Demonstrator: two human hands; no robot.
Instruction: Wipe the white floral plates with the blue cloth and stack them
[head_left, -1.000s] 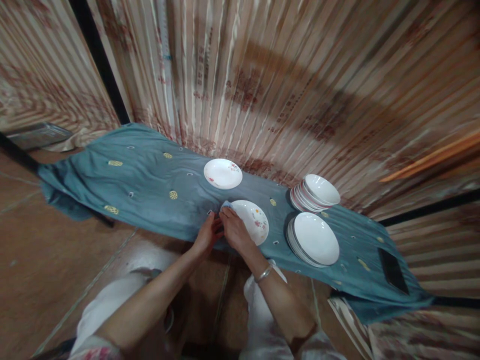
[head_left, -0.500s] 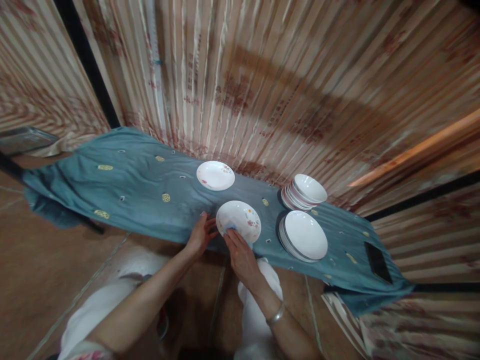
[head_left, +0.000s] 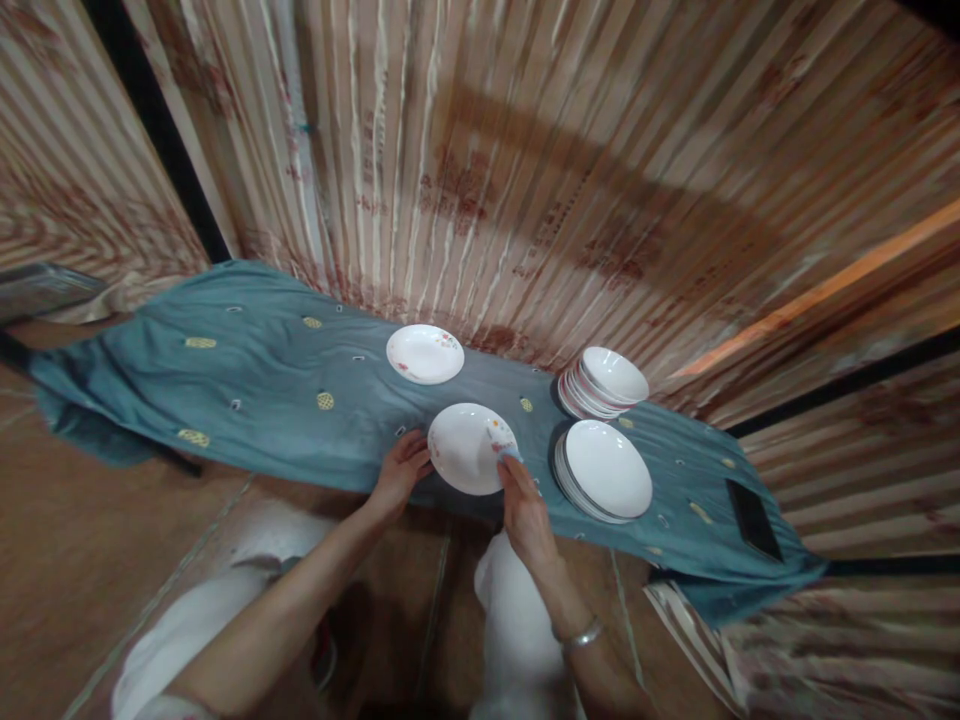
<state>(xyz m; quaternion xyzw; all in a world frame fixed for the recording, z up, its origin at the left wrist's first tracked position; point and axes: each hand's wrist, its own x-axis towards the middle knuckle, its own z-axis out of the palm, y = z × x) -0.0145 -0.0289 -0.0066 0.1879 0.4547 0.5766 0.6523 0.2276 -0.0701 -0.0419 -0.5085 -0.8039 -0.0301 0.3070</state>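
Observation:
A white plate with a floral rim (head_left: 465, 450) is in front of me near the front edge of the cloth-covered table. My left hand (head_left: 399, 475) grips its left rim, the fingertips partly hidden by the plate. On the right side of the same plate, my right hand (head_left: 528, 512) presses a small light-blue cloth (head_left: 508, 456) against the rim; most of the cloth is hidden under the fingers. Behind lies another white floral plate (head_left: 425, 354), untouched. To the right stand a stack of white plates (head_left: 607, 470) and, behind it, a stack of white bowls (head_left: 613, 376).
A teal tablecloth (head_left: 277, 370) with yellow pineapple prints covers the long narrow table. Near its right end lies a dark phone-like slab (head_left: 754, 520). A striped curtain (head_left: 480, 200) hangs right behind the table, and dark poles (head_left: 154, 120) stand at the sides.
My right hand has slid the cloth from the plate's lower left part across to its right rim. My left hand stays at the left rim, its thumb now closer in.

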